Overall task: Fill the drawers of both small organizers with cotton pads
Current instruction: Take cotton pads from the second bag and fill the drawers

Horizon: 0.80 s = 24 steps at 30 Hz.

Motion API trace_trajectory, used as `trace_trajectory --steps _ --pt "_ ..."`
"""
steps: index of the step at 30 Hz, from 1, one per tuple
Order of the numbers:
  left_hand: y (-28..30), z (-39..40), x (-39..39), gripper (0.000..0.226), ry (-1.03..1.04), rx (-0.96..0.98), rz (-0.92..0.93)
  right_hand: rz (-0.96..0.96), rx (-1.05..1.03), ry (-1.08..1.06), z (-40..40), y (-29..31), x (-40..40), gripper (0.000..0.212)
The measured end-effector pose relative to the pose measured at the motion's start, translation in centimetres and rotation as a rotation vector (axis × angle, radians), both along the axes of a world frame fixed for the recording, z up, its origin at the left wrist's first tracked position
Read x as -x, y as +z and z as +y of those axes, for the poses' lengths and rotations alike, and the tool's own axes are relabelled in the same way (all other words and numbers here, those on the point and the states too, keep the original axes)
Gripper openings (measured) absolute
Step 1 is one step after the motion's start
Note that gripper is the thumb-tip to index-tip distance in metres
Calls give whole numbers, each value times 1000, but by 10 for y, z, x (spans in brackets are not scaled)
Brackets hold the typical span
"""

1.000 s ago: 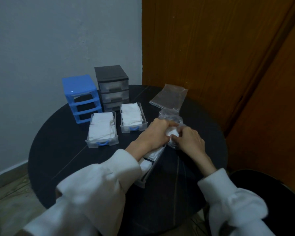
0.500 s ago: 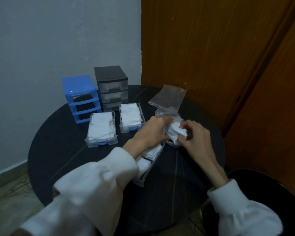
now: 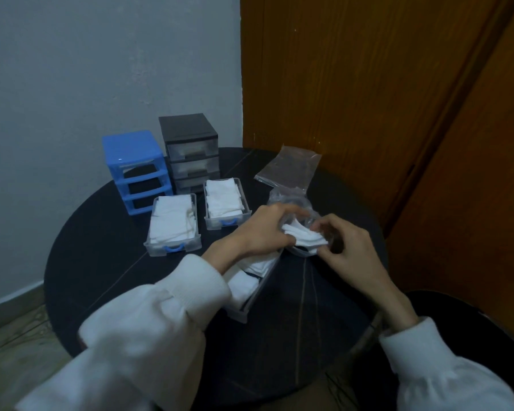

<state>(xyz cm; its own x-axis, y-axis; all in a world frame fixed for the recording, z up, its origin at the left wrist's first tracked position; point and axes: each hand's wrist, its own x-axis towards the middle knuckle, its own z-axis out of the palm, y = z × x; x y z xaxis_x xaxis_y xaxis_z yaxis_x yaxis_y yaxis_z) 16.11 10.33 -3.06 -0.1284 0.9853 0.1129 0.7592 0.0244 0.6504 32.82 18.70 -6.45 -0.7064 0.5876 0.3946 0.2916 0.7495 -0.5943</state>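
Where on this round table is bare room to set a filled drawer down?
Bare patches: the table's left side, beside the left drawer, and the near right, below the right hand. Crowded: the back, around both organizers and the flat bag.

1. The left hand (image 3: 260,231) reaches forward from a white sleeve, fingers curled, pinching at its fingertips.
2. The right hand (image 3: 349,250) faces it just beside, fingers bent inward, pinching too.
3. Both forearms angle toward the middle, wrists bare.
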Motion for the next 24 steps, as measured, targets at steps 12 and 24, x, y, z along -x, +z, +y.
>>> trace_trajectory --steps 12,24 --pt "-11 2 -3 58 0 1 -2 -365 -170 -59 -3 22 11 24" --pt "-16 4 -1 62 0 2 29 -266 -138 -85 -3 17 11 8"
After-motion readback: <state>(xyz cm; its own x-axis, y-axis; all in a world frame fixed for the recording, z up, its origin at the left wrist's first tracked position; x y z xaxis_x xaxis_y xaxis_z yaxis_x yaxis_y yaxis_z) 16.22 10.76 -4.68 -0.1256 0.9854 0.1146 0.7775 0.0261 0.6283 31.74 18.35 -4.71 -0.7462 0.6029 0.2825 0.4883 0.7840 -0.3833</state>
